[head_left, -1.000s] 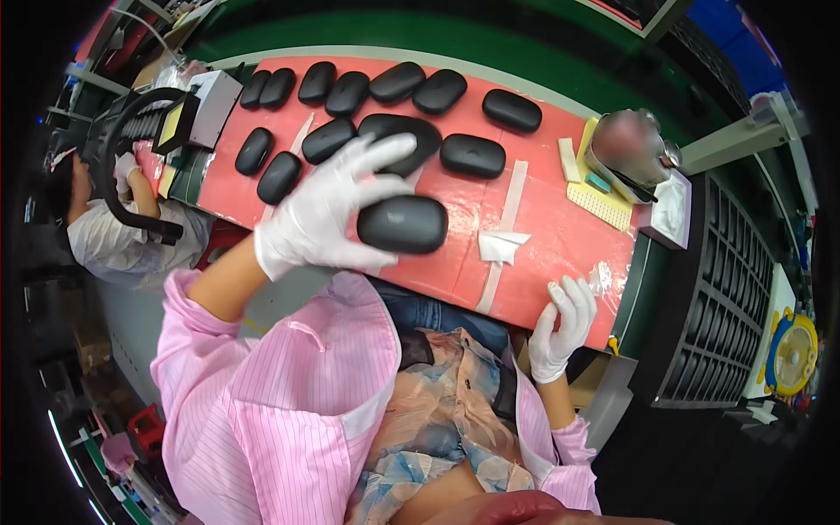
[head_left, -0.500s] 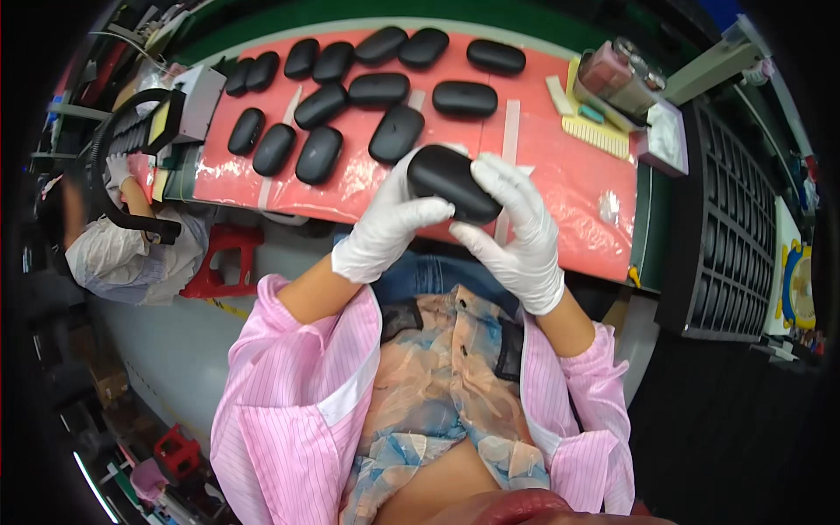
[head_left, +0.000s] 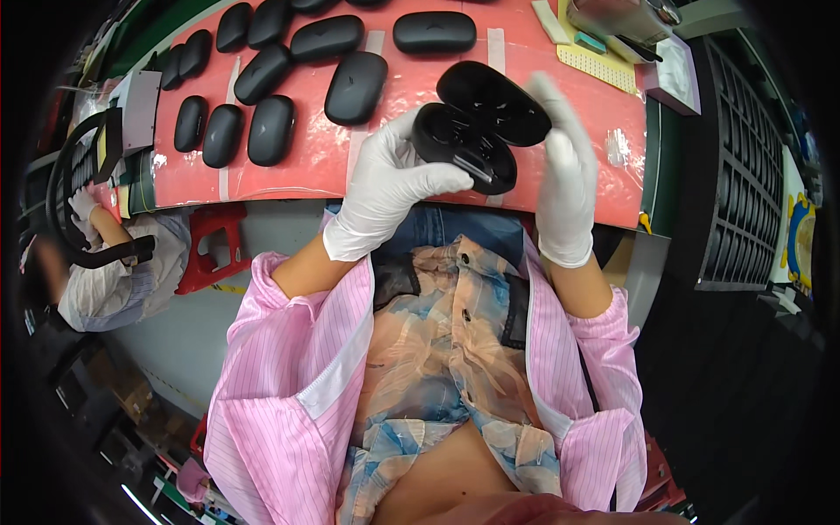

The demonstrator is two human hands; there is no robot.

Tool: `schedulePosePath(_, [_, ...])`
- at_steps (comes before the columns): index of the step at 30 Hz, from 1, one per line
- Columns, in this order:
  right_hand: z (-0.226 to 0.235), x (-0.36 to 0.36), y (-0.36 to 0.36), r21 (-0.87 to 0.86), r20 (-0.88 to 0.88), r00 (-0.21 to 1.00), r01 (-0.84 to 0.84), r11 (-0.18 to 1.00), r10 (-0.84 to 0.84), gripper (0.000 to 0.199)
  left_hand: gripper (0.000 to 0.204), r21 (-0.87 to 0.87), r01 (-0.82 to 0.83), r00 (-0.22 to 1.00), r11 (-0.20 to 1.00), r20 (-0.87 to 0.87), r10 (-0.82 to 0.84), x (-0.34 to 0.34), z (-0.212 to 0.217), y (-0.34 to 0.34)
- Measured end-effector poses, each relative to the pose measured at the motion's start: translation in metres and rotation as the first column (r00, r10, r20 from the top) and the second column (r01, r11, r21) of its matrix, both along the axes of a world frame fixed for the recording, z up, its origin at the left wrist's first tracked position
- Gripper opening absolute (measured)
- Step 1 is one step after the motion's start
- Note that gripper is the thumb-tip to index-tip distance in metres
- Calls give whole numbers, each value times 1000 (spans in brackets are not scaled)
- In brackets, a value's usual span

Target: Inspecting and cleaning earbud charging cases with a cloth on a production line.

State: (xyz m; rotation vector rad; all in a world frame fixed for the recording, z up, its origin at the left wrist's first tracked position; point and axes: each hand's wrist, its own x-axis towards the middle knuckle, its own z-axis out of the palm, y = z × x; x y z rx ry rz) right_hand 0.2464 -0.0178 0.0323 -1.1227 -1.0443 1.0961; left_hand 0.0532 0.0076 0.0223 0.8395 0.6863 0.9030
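Note:
In my gloved left hand (head_left: 385, 181), thumb along the front edge, I hold the base of a black earbud charging case (head_left: 435, 140). The case is spread apart, its lid (head_left: 490, 94) tipped up and to the right, with glossy hollows showing inside. Beside the lid's right edge is my gloved right hand (head_left: 567, 179), fingers stretched out and a little blurred. Whether its thumb touches the lid I cannot tell. Several closed black cases of the same kind lie on the pink mat (head_left: 289, 185), the nearest one (head_left: 356, 87) just beyond my left hand.
Right of the mat are a yellow ridged pad (head_left: 597, 68) and a box of white tissue (head_left: 674, 74). A black compartment tray (head_left: 744, 175) full of dark pieces stands further right. At left, a co-worker's gloved hand (head_left: 83, 204) is near a ring-shaped black lamp (head_left: 66, 192) and red stool (head_left: 210, 249).
The case in my hands has gone from closed to open, its lid swung up and right. My right hand has let go of its grip and moved right. The view has shifted.

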Motion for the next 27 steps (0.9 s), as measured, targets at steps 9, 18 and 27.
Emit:
schedulePosePath(9, [4,11,-10,300,547,832,-94,949,-90,9,52,-52,76,997,996,-13,-77,7,11,-2])
schedulePosePath(18, [-39,124,-33,342,939,19,82,936,-345,20,58,-428,127,985,895,158,-64,-13,-4,10])
schedulePosePath(27, [-18,40,-1,264,716,647,98,960,-263,22,104,-169,426,695,889,691,-202,-37,-19,-6])
